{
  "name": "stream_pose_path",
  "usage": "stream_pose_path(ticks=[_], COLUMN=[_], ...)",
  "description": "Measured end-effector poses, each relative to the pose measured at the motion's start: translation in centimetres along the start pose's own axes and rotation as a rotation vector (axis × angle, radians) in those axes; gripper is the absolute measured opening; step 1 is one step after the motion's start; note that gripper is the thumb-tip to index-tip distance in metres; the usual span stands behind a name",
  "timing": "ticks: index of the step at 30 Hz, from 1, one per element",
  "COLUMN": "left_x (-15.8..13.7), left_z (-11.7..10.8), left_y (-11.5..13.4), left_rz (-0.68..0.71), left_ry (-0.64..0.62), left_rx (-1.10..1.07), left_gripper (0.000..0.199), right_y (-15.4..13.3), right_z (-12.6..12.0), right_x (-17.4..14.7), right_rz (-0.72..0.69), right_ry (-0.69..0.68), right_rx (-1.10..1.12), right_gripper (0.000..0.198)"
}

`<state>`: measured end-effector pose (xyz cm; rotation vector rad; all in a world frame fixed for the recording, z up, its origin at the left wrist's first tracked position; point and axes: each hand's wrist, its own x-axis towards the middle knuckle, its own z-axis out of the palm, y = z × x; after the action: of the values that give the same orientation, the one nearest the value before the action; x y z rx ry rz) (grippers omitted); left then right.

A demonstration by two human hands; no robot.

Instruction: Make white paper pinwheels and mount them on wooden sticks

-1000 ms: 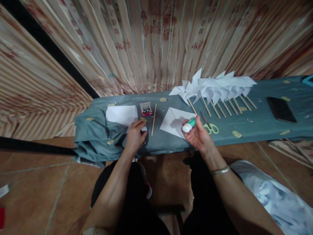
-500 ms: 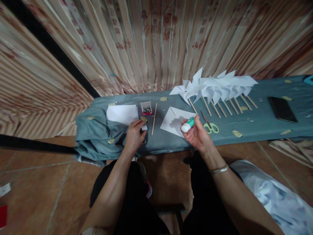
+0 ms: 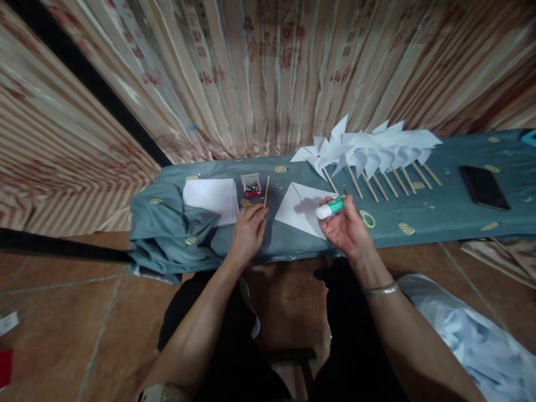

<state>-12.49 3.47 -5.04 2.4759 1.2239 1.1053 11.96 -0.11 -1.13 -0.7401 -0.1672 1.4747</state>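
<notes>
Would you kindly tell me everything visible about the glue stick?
The glue stick is a plastic-looking tube with a rounded white end and a mostly green body. The right hand holds it at a slant, white end pointing left. In this view it overlaps the right side of a white paper sheet.

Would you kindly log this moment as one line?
left hand: at loose stick, grip unclear | right hand: holding glue stick | pinwheels: on cloth

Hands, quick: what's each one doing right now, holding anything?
Left hand: fingers at the wooden stick, covering its lower part; whether they grip it cannot be told.
Right hand: closed, holding the green-and-white glue stick.
</notes>
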Motion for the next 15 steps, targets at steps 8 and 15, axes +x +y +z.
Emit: stream_pose_path(ticks=[8, 15], left_x=[1.2, 2.6], left_z=[3.5, 5.3], left_y=[4.1, 6.3], left_rz=[0.026, -0.001], left_ry=[-0.225, -0.335], left_rx=[-0.021, 0.009], left_gripper=[0.033, 0.038], right_y=[-2.6, -2.1], right_z=[-1.0, -1.3], right_x=[0.5, 1.0], right_rz=[-0.111, -0.059], right_ry=[0.1, 0.075], right_rx=[0.054, 0.024], right_gripper=[0.035, 0.033])
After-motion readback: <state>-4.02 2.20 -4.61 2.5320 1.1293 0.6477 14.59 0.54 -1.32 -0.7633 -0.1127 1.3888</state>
